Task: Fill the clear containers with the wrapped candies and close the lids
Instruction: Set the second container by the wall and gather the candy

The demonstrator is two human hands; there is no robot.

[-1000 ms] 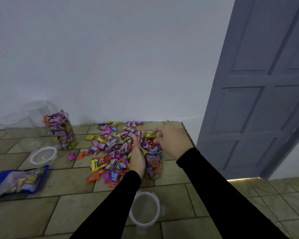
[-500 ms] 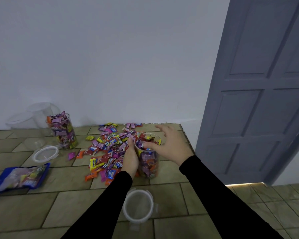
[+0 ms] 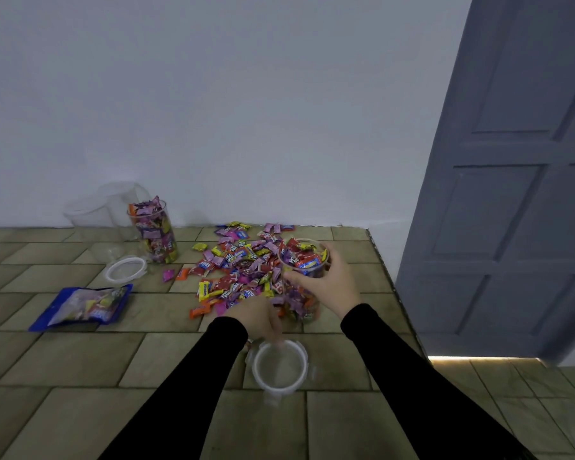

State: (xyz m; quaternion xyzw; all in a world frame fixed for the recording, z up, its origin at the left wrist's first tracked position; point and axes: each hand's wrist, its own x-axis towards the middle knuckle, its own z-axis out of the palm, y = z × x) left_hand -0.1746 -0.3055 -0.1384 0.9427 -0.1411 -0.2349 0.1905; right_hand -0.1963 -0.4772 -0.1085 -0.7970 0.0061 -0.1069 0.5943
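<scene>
A clear container (image 3: 304,295) packed with wrapped candies stands at the right of a loose candy pile (image 3: 236,270) on the tiled surface. My right hand (image 3: 327,287) grips this container near its open rim from the right. Just in front of it lies its round clear lid (image 3: 279,366), flat on the tiles. My left hand (image 3: 256,318) reaches down to the lid's far rim, fingers curled and blurred; whether they pinch the rim is unclear. A second candy-filled container (image 3: 153,234) stands open at the back left.
Empty clear containers (image 3: 110,205) stand against the wall beside the filled one. Another lid (image 3: 126,268) and a blue candy bag (image 3: 83,305) lie at the left. The tiled surface ends in an edge (image 3: 395,293) at the right, with a grey door (image 3: 512,194) beyond.
My left hand let go of the near container and dropped back to the lid in front. My right hand came off the candies on top and closed round the container's rim.
</scene>
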